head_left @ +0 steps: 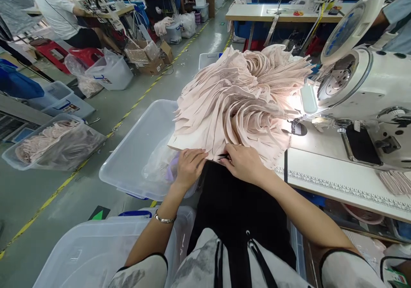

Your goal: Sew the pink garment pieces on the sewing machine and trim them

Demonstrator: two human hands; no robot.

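Observation:
A big heap of pale pink fabric pieces point(221, 95) lies in layered folds on the sewing table, beside the needle area of a white sewing machine point(362, 82). My left hand point(190, 164) is at the table's front edge, its fingers closed on the near edge of the fabric. Just to the right, my right hand point(244, 163) is closed around small black thread snips point(223, 155). Their dark pointed tips face left toward the fabric edge; the rest is hidden in my palm.
A translucent plastic bin point(128, 151) with plastic bags stands left of the table, and a lidded bin point(96, 249) is nearer me. Another bin point(93, 146) holds pink pieces by the yellow floor tape. A ruler strip point(340, 187) runs along the table. A seated person point(59, 14) is at far left.

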